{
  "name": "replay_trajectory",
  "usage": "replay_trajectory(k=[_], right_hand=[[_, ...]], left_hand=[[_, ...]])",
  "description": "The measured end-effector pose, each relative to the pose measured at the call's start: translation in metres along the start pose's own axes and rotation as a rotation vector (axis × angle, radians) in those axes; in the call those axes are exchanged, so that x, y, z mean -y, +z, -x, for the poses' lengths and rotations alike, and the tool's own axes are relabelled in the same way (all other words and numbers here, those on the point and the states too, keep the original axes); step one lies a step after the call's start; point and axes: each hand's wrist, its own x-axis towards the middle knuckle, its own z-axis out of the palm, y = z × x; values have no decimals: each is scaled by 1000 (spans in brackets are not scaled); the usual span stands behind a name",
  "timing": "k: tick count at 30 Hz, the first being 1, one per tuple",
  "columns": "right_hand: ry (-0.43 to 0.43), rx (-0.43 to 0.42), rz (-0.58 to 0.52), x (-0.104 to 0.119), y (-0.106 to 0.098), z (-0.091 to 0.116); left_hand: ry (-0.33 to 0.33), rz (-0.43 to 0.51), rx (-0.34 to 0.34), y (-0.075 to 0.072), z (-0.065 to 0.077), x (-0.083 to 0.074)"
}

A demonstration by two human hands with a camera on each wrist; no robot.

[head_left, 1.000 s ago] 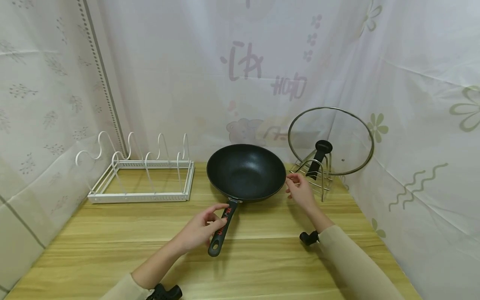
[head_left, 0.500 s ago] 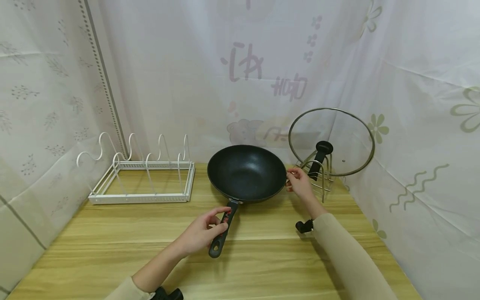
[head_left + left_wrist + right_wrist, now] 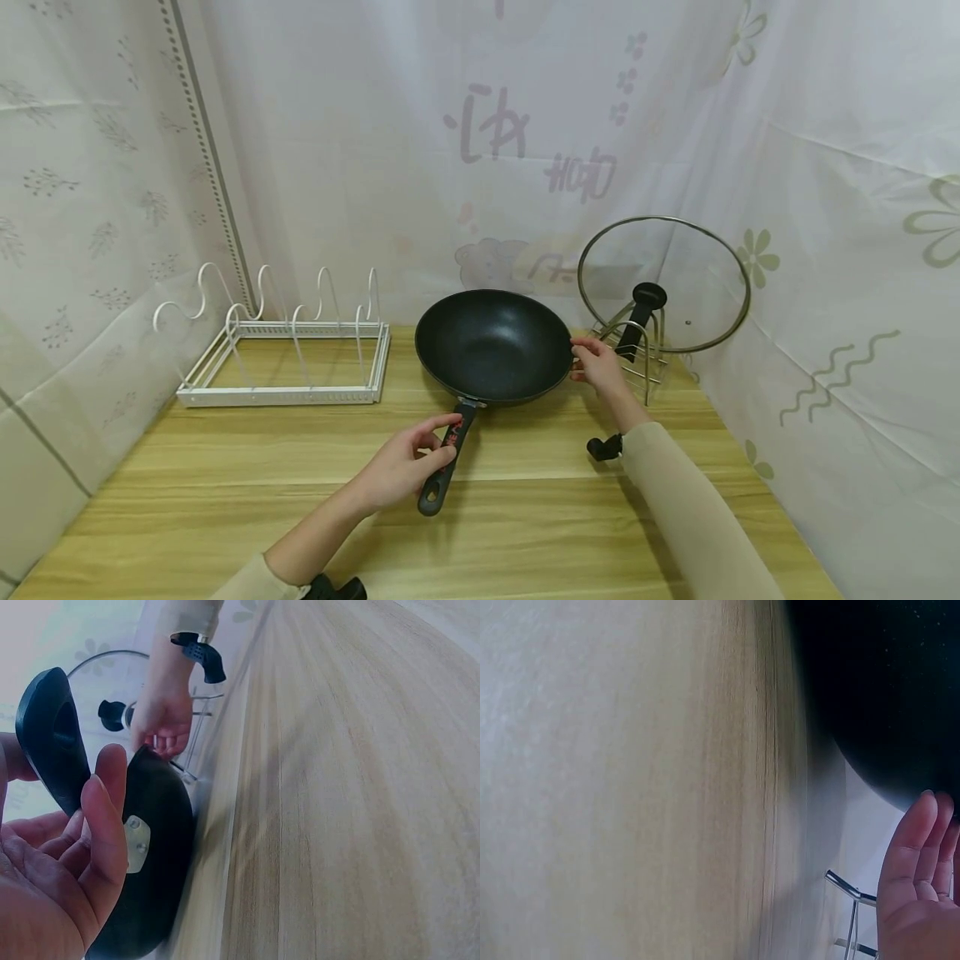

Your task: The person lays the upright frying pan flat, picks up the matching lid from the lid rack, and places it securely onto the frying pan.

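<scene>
A black wok (image 3: 493, 346) sits on the wooden table, its handle pointing toward me. My left hand (image 3: 405, 467) pinches that handle (image 3: 442, 467) between thumb and fingers; in the left wrist view the fingers (image 3: 103, 832) curl beneath it. At the wok's right side my right hand (image 3: 600, 367) holds the rim, thumb at the edge and fingers lower down. In the right wrist view its fingers (image 3: 922, 847) touch the outside of the dark bowl. Just behind this hand, a glass lid (image 3: 705, 283) with a black knob leans upright in a small wire stand (image 3: 647, 367).
To the left stands a white rack (image 3: 281, 396) with several curved dividers. Wood-grain tabletop (image 3: 525, 533) lies in front of the wok. Patterned curtains (image 3: 375, 167) close off the back and both sides.
My right hand has moved slightly up and left, bringing its thumb and fingers onto the wok's rim. The left hand's grip on the handle has settled a little. The wok has hardly moved.
</scene>
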Motion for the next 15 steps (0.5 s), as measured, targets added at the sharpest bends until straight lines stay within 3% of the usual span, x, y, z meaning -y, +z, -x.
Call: replay_trajectory(k=[15], right_hand=[[24, -26, -61, 2, 4, 5]], left_hand=[[7, -10, -3, -2, 1, -1]])
